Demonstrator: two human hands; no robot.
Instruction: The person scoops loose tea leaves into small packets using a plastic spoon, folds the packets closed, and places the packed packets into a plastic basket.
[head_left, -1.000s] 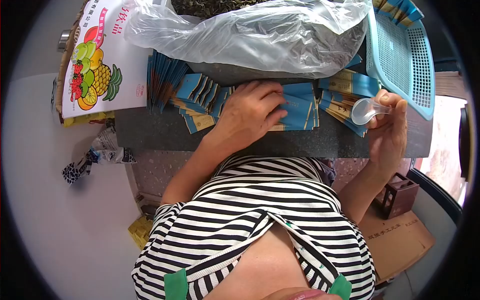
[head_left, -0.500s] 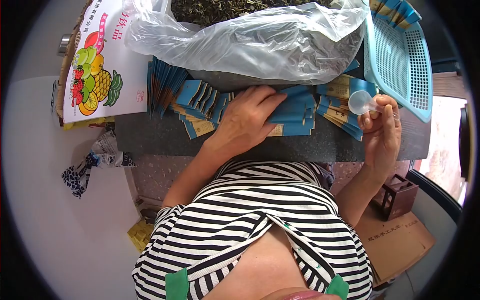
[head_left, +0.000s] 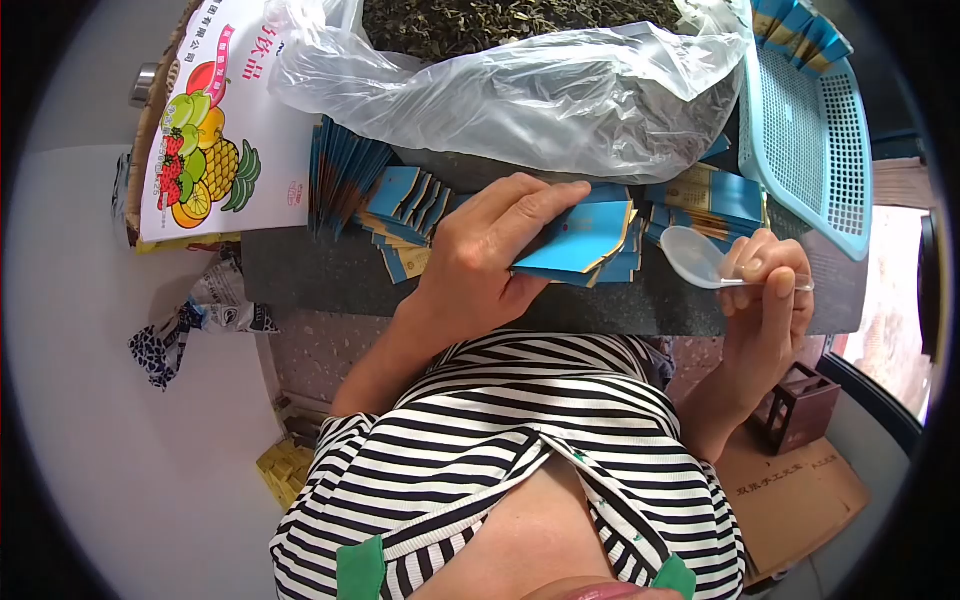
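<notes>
Blue packet [head_left: 580,240] at mid-frame, clear spoon [head_left: 690,258] right of centre.
A light grip should avoid creasing the packet; a level spoon seems best. The left hand [head_left: 490,248] clamps the packet between thumb and fingers; the right hand [head_left: 766,300] pinches the spoon, thumb and fingertips together.

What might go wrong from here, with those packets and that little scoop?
The blue packet in the left hand overlaps others, so lifting it might drag neighbours along. The right hand grips the clear scoop by its slim handle, so it could twist or slip. The plastic bag gapes open, so a knock might spill dried leaves.
</notes>
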